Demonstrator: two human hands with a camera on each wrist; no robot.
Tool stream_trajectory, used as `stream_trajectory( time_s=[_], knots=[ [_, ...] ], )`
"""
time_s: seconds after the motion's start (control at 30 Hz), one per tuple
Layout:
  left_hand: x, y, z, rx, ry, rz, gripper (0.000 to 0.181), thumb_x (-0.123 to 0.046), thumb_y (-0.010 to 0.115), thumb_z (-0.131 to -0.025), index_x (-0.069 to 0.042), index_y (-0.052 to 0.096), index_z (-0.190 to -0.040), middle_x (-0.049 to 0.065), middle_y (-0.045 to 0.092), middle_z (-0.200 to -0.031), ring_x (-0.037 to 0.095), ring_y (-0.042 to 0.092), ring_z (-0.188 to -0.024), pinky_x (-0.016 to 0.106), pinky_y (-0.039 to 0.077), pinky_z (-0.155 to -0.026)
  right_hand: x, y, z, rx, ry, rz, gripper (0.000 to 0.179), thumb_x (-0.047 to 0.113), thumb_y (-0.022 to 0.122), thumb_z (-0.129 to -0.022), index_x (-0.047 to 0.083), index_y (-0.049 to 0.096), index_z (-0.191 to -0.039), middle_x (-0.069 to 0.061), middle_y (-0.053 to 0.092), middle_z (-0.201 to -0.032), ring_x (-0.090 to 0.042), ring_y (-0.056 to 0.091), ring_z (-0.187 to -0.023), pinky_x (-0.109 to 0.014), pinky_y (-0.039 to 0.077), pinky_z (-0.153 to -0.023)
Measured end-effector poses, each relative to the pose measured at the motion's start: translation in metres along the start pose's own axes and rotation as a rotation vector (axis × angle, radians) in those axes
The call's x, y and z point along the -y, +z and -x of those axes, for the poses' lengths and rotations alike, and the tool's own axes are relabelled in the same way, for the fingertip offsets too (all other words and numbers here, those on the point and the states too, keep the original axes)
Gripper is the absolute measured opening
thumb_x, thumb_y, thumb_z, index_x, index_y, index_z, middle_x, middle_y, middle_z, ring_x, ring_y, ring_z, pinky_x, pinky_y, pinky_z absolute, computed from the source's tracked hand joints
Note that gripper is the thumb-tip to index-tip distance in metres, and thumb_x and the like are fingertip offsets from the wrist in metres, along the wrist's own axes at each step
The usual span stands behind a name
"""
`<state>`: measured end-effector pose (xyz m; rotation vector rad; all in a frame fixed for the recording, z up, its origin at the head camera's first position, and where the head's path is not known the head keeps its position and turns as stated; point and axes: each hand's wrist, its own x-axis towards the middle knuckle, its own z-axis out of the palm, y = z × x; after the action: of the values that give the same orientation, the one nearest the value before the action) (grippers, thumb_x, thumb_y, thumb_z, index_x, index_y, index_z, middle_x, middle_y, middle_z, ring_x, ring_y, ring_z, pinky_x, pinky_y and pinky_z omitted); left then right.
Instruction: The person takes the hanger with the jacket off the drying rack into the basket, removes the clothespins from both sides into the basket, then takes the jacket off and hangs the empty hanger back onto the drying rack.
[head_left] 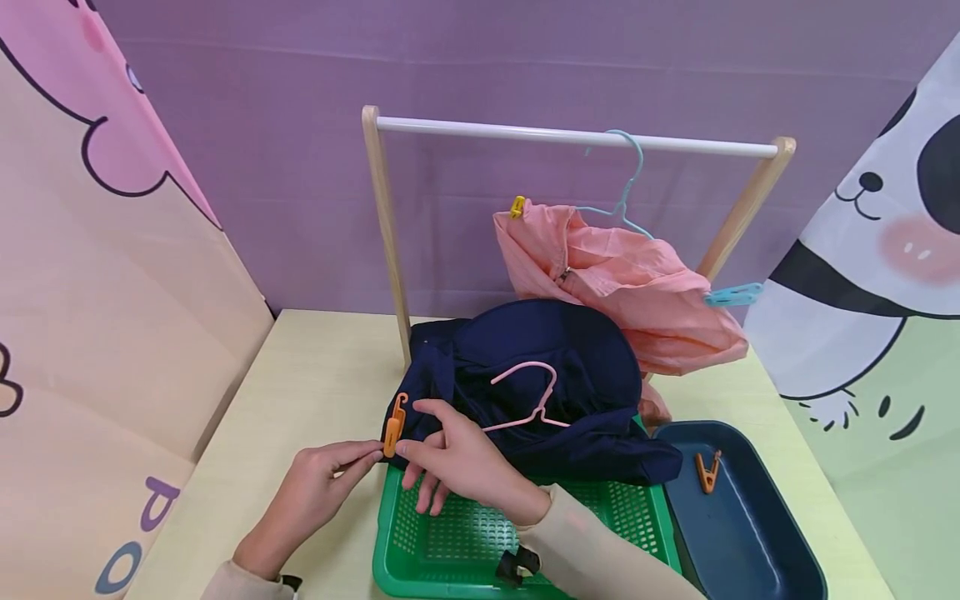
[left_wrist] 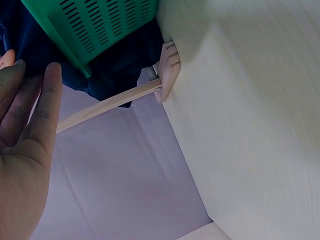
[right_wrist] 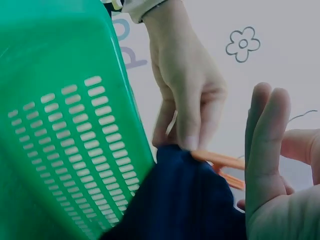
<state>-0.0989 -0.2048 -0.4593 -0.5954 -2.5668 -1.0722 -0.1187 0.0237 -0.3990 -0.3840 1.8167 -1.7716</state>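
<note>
A navy garment (head_left: pixel 540 342) lies spread over the green basket (head_left: pixel 667 533), with a pink hanger (head_left: pixel 542 408) at its middle. At its left corner an orange clothespin (head_left: pixel 393 429) with a hook is clipped on the cloth. My left hand (head_left: pixel 318 492) pinches the garment's edge between thumb and fingers, right beside the clothespin. My right hand (head_left: pixel 468 454) is at the clothespin's other side, thumb tip close against it, index finger apart from it and the other fingers extended. In the right wrist view the right hand's fingers (right_wrist: pixel 267 145) partly hide the clothespin's handle ends.
A rack with a white bar (head_left: pixel 510 132) stands behind. From it a blue hanger (head_left: pixel 626 179) carries a pink garment (head_left: pixel 615 275) with yellow (head_left: pixel 517 207) and blue (head_left: pixel 735 295) clothespins. Right of the basket, a dark blue tray (head_left: pixel 738 500) holds another orange clothespin (head_left: pixel 707 472).
</note>
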Motion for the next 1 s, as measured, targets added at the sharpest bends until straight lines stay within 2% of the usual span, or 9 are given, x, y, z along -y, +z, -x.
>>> stream_trajectory(
  time_s=[0.17, 0.47, 0.77, 1.0],
  knots=[
    [0.001, 0.000, 0.000, -0.016, 0.040, 0.007, 0.024, 0.003, 0.078, -0.084, -0.009, 0.079, -0.104, -0.002, 0.076, -0.099, 0.014, 0.072, -0.090, 0.030, 0.059, -0.071, -0.005, 0.008, -0.009, -0.014, 0.002, -0.034, 0.054, 0.020, 0.064, -0.100, 0.011, 0.039, -0.146, -0.013, 0.070, -0.077, -0.025, 0.065, -0.049, -0.036, 0.055, -0.045],
    [0.001, 0.000, 0.000, -0.014, 0.038, 0.022, 0.025, 0.004, 0.078, -0.083, -0.009, 0.079, -0.105, -0.002, 0.076, -0.100, 0.013, 0.072, -0.091, 0.028, 0.059, -0.073, -0.011, 0.016, -0.016, -0.058, -0.047, -0.002, 0.037, 0.018, 0.064, -0.100, 0.017, 0.047, -0.132, -0.013, 0.066, -0.070, -0.025, 0.064, -0.046, -0.037, 0.056, -0.045],
    [0.004, 0.000, 0.000, -0.020, 0.072, 0.035, 0.027, 0.007, 0.077, -0.082, -0.005, 0.079, -0.106, 0.001, 0.076, -0.100, 0.012, 0.072, -0.089, 0.013, 0.052, -0.076, -0.011, 0.020, -0.018, -0.076, -0.068, 0.031, 0.028, 0.018, 0.067, -0.098, 0.024, 0.054, -0.122, -0.013, 0.064, -0.065, -0.026, 0.062, -0.044, -0.036, 0.055, -0.043],
    [0.006, 0.001, -0.001, -0.026, 0.075, 0.036, 0.028, 0.007, 0.078, -0.080, -0.005, 0.079, -0.105, 0.001, 0.076, -0.100, 0.014, 0.072, -0.089, 0.009, 0.050, -0.078, -0.012, 0.021, -0.015, -0.079, -0.093, 0.057, 0.025, 0.020, 0.065, -0.099, 0.027, 0.056, -0.122, -0.011, 0.060, -0.064, -0.026, 0.060, -0.042, -0.037, 0.054, -0.042]
  ],
)
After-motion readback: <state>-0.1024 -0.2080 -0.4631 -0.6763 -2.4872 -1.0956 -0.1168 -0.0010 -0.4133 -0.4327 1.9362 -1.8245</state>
